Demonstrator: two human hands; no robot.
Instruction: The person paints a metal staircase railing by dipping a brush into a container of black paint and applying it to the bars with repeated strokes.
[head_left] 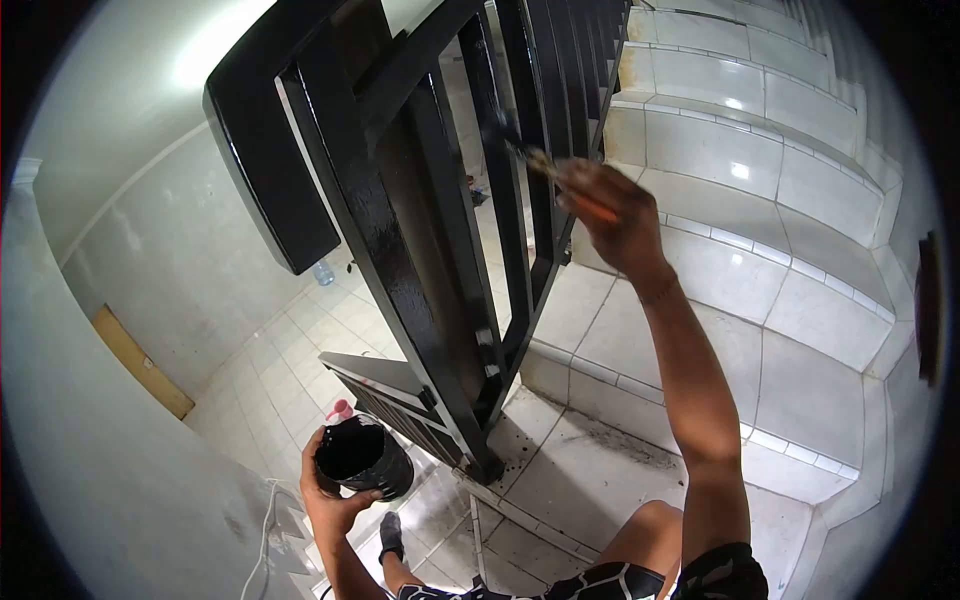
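Note:
My right hand (612, 215) is closed round the orange handle of a paintbrush (540, 160), raised at the stair railing. The brush's dark bristles overlap one of the upright bars in this view. Glossy black paint coats the metal railing (385, 250), with wet-looking shine on its nearest post. Low on the left, my left hand (335, 500) grips a paint can (385, 465) from the side, thumb near its lower front. The can is open at the top, smeared black outside, and dark inside.
White tiled stairs (700, 190) climb to the right, with dark specks on the landing (600, 440). A lower railing section (390, 385) slopes down beside the post. Behind the can shows a pink-topped object (341, 410). A white cable (262, 540) runs by the left wall; a clear bottle (323, 273) stands below.

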